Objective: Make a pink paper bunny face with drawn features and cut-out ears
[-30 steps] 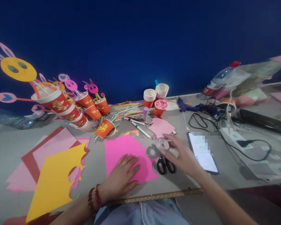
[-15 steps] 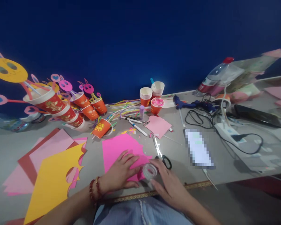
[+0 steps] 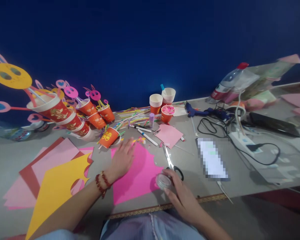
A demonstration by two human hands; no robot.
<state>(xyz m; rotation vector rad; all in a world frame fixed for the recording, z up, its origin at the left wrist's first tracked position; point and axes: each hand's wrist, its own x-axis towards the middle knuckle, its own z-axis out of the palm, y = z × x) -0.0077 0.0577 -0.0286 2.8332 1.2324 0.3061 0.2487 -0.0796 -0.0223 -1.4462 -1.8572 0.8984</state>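
Bright pink paper (image 3: 140, 183) lies flat on the table (image 3: 190, 160), near the middle of the front edge; its right margin is irregularly cut. Left hand (image 3: 123, 159) is over the sheet's left rear part, fingers extended and close together, with nothing seen in their hold; whether the palm presses the paper or sits slightly above it cannot be judged with certainty from this angle. Right hand (image 3: 181, 195) has thumb and forefinger parted around a clear round container (image 3: 163, 181), gripped from its right side, at the sheet's right margin. Scissors (image 3: 173, 167) lie just beyond the right hand, blades toward the table's rear edge, tips at a light pink paper (image 3: 169, 134). Phone (image 3: 211, 158), screen up, lies right of the scissors. Yellow sheet (image 3: 52, 183) with rounded cut-outs occupies the left front corner area, partly covered by the left forearm.
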